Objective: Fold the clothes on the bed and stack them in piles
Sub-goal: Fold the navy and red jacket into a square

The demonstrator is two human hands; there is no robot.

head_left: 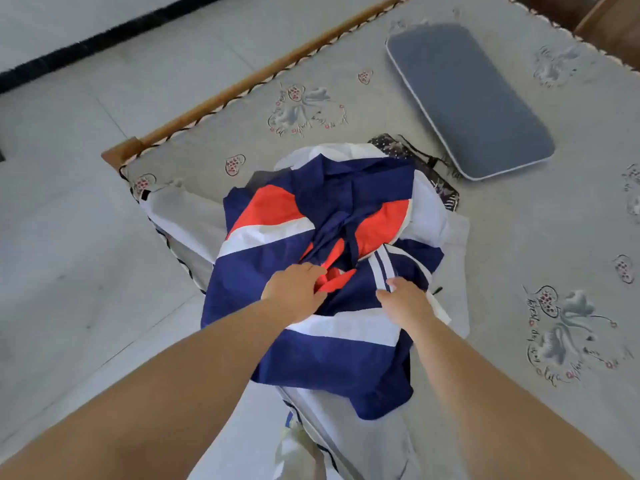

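Note:
A navy, red and white jacket (311, 358) lies crumpled on top of a heap of clothes at the bed's near corner. My left hand (294, 292) grips a red and navy fold near the jacket's middle. My right hand (403, 297) pinches the jacket's fabric beside a white-striped band. White garments (446, 233) spread out under the jacket, and a dark patterned cloth (426, 164) peeks out behind the heap.
The bed (519, 237) has a grey cover with embroidered flowers and a wooden rail (242, 84) along its left edge. A grey-blue pillow (471, 98) lies at the back right. Pale tiled floor (69, 237) runs along the left.

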